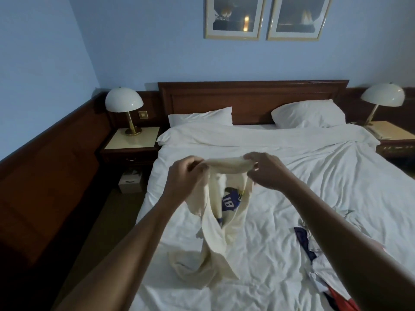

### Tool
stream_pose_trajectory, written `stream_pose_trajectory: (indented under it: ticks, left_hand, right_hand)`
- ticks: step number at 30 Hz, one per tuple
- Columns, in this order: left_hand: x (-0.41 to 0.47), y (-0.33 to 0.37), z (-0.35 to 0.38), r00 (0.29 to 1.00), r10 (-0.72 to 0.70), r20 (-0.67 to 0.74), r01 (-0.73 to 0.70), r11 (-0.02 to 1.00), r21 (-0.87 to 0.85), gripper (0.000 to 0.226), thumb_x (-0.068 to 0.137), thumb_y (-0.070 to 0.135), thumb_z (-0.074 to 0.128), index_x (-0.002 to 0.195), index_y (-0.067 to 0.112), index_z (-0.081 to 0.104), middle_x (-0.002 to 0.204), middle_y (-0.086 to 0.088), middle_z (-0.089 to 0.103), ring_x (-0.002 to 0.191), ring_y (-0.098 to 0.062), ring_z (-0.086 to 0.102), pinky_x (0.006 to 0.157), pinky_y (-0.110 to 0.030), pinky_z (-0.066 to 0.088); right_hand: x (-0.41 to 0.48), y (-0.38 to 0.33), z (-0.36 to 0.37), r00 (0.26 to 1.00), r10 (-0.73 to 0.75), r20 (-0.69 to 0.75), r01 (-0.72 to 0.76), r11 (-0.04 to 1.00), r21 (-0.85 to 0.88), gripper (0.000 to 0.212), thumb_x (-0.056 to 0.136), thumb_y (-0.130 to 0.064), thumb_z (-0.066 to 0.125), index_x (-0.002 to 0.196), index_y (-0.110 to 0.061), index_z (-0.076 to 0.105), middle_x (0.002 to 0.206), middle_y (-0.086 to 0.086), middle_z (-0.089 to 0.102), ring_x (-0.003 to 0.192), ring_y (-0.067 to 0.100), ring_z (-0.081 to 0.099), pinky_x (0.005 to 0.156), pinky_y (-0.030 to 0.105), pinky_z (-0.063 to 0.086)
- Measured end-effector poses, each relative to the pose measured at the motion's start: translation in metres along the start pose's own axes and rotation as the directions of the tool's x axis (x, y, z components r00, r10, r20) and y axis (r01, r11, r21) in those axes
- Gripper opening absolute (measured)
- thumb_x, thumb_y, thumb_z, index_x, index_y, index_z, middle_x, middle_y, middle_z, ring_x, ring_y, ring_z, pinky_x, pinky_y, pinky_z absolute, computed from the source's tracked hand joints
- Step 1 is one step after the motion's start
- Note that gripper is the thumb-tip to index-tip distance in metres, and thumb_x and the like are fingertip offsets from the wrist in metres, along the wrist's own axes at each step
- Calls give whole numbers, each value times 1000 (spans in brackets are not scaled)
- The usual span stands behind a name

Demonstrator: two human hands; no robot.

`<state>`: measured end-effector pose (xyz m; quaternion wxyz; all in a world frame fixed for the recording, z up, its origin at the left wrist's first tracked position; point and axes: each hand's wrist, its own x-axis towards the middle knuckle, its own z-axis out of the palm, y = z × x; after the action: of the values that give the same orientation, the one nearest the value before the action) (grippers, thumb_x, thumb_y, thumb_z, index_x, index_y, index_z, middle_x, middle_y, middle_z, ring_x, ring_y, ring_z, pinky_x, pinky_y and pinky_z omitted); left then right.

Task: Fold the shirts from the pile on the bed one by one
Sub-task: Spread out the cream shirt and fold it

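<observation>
Dangling from both hands [224, 173], cream shirt [215, 230], twisted, limp

Two lamps [124, 102] [382, 95], two pillows [199, 116] [307, 113], two framed pictures [233, 16] [298, 16], two nightstands [132, 140] [393, 131] — one bed [303, 180]

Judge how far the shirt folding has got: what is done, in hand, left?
Done: no folded shirt shows clearly; the blue numbered shirt is mostly hidden. In hand: the left hand and right hand hold the cream shirt up by its top edge, unfolded, its bottom trailing on the bed. Left: that shirt and the pile at right.
</observation>
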<state>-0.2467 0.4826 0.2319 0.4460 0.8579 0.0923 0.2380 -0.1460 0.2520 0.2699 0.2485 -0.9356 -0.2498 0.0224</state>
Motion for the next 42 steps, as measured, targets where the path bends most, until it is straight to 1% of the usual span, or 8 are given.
stream_pose_trajectory:
  ticks: [4,7,9,15,24,30,38,42]
  left_hand:
    - [24,47,-5,958,222,181,-227,974,8,13,96,29,74,104,22,80,94,17,76,92,2,69,80,-19,53]
    - [34,55,-10,947,261,186,-266,964,2,12,95,27,76,104,21,81,95,17,77,93,2,69,85,-21,55]
    - [35,46,-19,969,212,130,-207,977,-48,15,92,35,78,103,24,79,94,15,76,91,-1,70,83,-25,57]
    - [-46,-8,22,958,-174,227,236,929,-286,83,67,47,95,135,29,51,115,3,66,100,-15,69,81,-32,62]
    - [-102,-80,77,897,-412,159,431,894,-120,25,90,45,74,79,22,74,72,6,72,72,-12,66,65,-33,51]
    - [-70,-100,26,868,-387,309,473,835,-281,18,98,20,70,84,16,81,77,-1,73,74,-11,63,69,-27,46]
    - [-57,-61,11,726,-286,626,294,951,94,19,76,32,92,85,23,77,84,8,77,78,-6,69,74,-24,50]
    - [-47,-33,28,916,-163,366,173,985,7,56,68,44,96,115,39,65,114,21,69,97,1,67,82,-19,54]
  right_hand:
    - [-5,-15,14,976,-209,53,214,972,-94,66,81,-53,79,137,-27,57,144,11,49,133,29,41,102,43,41]
    - [0,-30,5,960,-264,-95,276,951,141,16,89,-36,76,85,-21,70,87,-4,70,81,11,62,69,32,45]
    - [2,-28,-2,972,-216,-94,232,946,227,30,92,-33,72,68,-17,64,61,-9,58,56,4,47,54,26,34]
    - [3,-31,-8,992,-31,-119,94,816,570,33,93,-29,72,75,-2,66,63,3,52,59,15,45,56,30,33]
    - [8,-25,-24,975,125,-184,35,730,682,17,96,-18,64,90,-8,76,76,6,67,66,13,60,61,30,47]
    - [8,37,-26,998,55,18,-56,848,526,15,97,-16,66,93,-6,76,83,9,70,77,18,60,66,31,44]
    - [1,28,-17,996,-16,91,-34,854,519,36,92,-31,64,87,4,71,74,12,63,69,17,56,66,36,43]
    - [2,5,-18,986,-83,147,-21,806,592,28,100,-19,58,87,0,73,72,2,65,67,13,60,62,30,47]
